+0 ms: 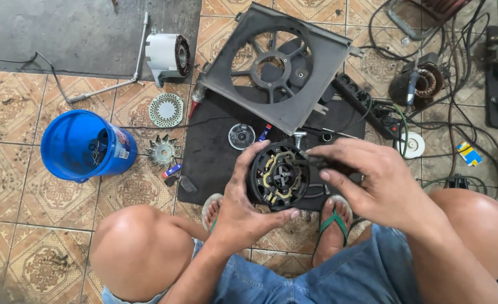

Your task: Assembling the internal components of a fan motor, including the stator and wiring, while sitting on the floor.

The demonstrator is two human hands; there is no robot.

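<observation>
My left hand [242, 197] grips a round black motor part [279, 175] with yellowish windings inside, holding it up over my feet. My right hand [367, 179] pinches a thin dark tool [316, 161] whose tip rests at the part's upper right rim. Both hands are grimy. I sit low with my knees apart, wearing denim shorts and green sandals.
A black mat [209, 152] lies ahead with a grey fan shroud [280, 65] on it. A blue bucket [83, 145] stands left, with a perforated disc [166, 109], a small fan wheel [163, 151] and a white motor housing [168, 55] nearby. Cables and a power strip [367, 104] lie right.
</observation>
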